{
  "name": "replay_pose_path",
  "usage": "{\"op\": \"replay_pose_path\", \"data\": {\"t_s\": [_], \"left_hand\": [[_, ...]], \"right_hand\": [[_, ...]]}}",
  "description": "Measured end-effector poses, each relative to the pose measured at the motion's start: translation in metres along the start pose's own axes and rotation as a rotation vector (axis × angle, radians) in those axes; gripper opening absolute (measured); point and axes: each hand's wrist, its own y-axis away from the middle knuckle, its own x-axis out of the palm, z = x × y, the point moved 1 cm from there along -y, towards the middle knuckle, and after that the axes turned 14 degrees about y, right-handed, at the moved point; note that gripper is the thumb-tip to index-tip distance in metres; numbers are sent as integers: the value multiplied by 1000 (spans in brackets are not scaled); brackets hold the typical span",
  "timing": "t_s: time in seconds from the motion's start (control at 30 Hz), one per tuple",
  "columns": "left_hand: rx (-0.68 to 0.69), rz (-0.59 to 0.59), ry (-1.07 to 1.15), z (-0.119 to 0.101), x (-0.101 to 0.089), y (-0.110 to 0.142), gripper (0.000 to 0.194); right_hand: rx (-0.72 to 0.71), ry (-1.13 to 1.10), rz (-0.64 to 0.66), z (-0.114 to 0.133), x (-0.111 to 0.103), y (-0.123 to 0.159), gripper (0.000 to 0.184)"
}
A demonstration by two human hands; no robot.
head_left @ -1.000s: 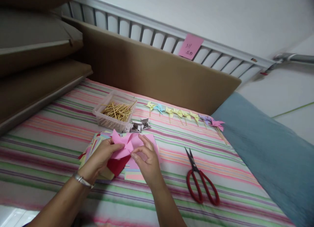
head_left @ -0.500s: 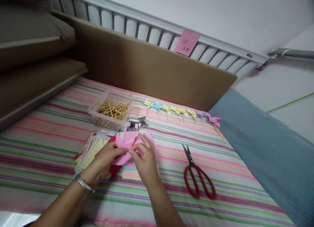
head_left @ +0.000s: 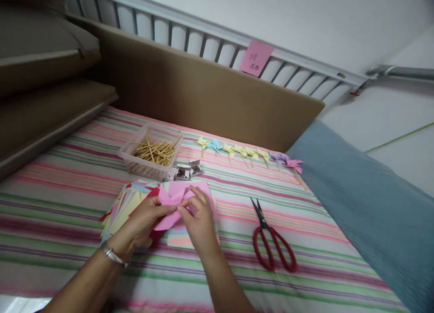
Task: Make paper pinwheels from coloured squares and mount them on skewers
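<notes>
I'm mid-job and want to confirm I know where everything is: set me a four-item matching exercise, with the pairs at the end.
1. Scissors
2. Loose sticks
3. Finished pinwheels
4. Pink folded paper

A. In the clear box
B. Held by left hand and right hand
C. Red-handled
D. In a row before the brown panel

Pairs: 1-C, 2-A, 3-D, 4-B

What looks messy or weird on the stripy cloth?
The loose paper pile beside the left hand looks askew: it fans out at uneven angles. The scissors lie with their blades a little apart. I see nothing spilled or damaged.
</notes>
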Motion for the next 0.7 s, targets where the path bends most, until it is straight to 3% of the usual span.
{"op": "replay_pose_path", "data": {"t_s": [0.2,0.33,0.43,0.53,0.7], "left_hand": [[-15,-73,-3,-5,0,1,17],[15,-82,-16,-6,1,3,11],[36,-98,-13,-2,0,1,14],[67,-114,-32,4,-3,-3,20],[89,-164,-85,11,-7,-7,25]], "right_hand": [[67,-79,35,1,-11,-4,4],[199,-308,31,-1,-17,-8,10],[316,-516,174,-2,-10,-7,16],[337,-597,305,-1,0,-5,12],[329,-519,303,-4,8,-4,13]]}}
